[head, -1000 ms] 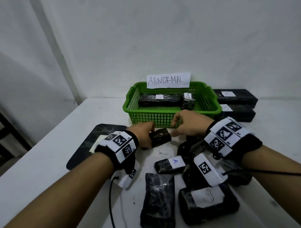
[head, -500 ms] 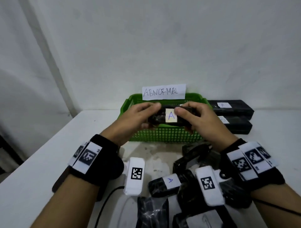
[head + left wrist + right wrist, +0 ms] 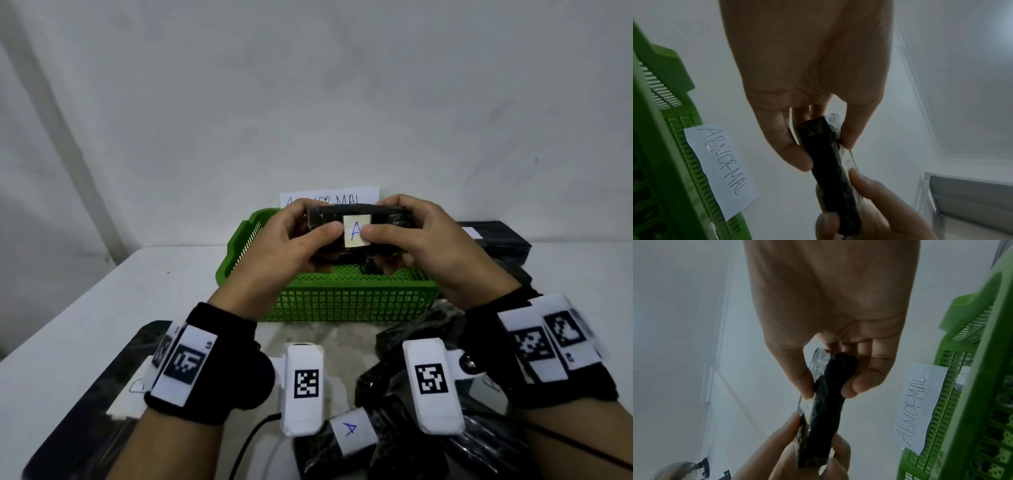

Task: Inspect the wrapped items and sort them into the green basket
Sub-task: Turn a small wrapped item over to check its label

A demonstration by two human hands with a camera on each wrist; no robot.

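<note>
A small black wrapped item (image 3: 356,222) with a white label marked "A" is held up above the green basket (image 3: 342,301). My left hand (image 3: 301,236) pinches its left end (image 3: 822,138) between thumb and fingers. My right hand (image 3: 407,233) pinches its right end (image 3: 830,374) the same way. The label faces me, with both thumbs beside it. The basket's white "ABNORMAL" sign (image 3: 721,168) stands on the far rim, partly hidden by the hands in the head view. The hands also hide most of the basket's inside.
Several more black wrapped items (image 3: 349,435) lie on the white table (image 3: 137,291) under my wrists, one marked "A". Two long black boxes (image 3: 496,240) sit right of the basket. A flat dark wrapped piece (image 3: 102,411) lies at the near left. A white wall stands close behind.
Both hands picked the small wrapped item up off the table, turned its "A" label toward me, and raised it higher over the basket. My head tilted upward.
</note>
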